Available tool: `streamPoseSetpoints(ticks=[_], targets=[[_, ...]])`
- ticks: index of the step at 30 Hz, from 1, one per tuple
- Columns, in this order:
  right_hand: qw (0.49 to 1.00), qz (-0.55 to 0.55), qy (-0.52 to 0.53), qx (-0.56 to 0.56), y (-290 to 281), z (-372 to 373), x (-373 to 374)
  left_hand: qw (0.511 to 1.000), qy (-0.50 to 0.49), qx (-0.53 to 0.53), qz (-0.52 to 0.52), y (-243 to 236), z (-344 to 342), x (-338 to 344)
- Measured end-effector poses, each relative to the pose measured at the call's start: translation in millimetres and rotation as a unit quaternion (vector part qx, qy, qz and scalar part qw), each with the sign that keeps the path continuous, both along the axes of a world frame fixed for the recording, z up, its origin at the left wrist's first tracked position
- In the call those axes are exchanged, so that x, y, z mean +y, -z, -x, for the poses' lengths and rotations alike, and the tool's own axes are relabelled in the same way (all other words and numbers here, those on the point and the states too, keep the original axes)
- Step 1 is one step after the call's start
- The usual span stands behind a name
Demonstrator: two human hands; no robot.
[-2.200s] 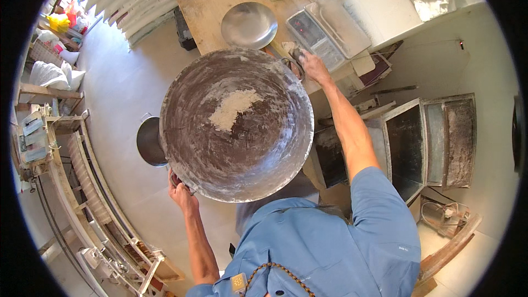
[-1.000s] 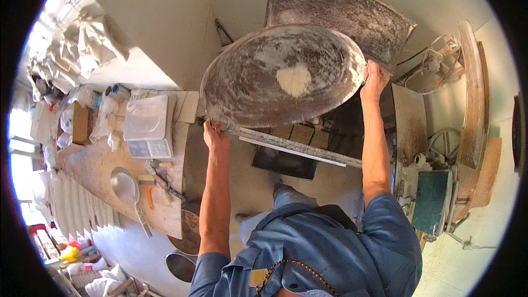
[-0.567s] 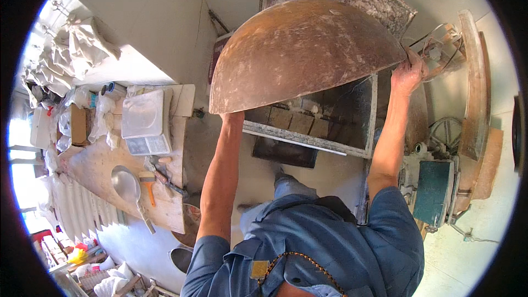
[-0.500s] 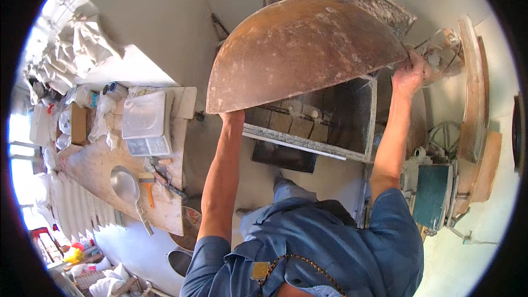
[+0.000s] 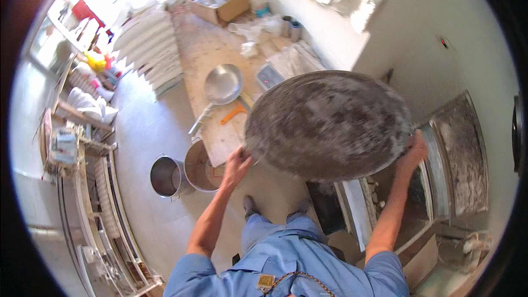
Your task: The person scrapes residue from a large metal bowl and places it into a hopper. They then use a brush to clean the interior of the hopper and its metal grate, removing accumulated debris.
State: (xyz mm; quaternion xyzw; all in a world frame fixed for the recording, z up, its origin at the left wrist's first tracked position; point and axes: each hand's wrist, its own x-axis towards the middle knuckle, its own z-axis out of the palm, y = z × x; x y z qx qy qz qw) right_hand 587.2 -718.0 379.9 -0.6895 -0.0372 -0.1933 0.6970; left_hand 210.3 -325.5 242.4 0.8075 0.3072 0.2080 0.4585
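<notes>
My left hand (image 5: 237, 160) and my right hand (image 5: 414, 147) are closed on opposite sides of a large, wide, dark metal pan (image 5: 324, 121), held slightly tilted with its streaky, powder-dusted inside facing up. No white pile shows in it. Partly under the pan at the lower right is a metal-framed open box (image 5: 407, 198) with a dark interior. Beyond my left hand are a shallow steel pan (image 5: 223, 80) with a handle and an orange-handled scraper (image 5: 232, 114) on a wooden worktop (image 5: 198, 49).
Two metal pots (image 5: 165, 179) stand on the floor by the worktop. A cardboard box (image 5: 225, 15) of bags sits at the worktop's back. A long metal-and-wood machine (image 5: 110, 203) runs along the left; white pleated sheets (image 5: 146, 44) stand beside the worktop. A wall rises at right.
The pan was tipped over the open box, underside showing, and is now upright again, the white pile gone from it. My view has turned back toward the worktop, with both hands still on the pan.
</notes>
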Motion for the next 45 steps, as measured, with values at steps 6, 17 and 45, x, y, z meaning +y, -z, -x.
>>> streamPoseSetpoints(ticks=[6, 17, 45], targets=[[0.933, 0.163, -0.322, -0.003, 83.7, 90.4, 297.6, 0.946, -0.231, -0.169, 0.151, -22.3, 279.4, 28.0], [0.52, 0.33, -0.644, -0.455, 158.3, 445.4, 594.0, 0.691, -0.551, -0.302, 0.357, 66.4, 541.2, -129.7], [0.742, 0.654, -0.088, 0.119, 187.6, 137.5, -81.8, 0.52, -0.511, -0.338, 0.595, 426.6, 300.1, 137.6]])
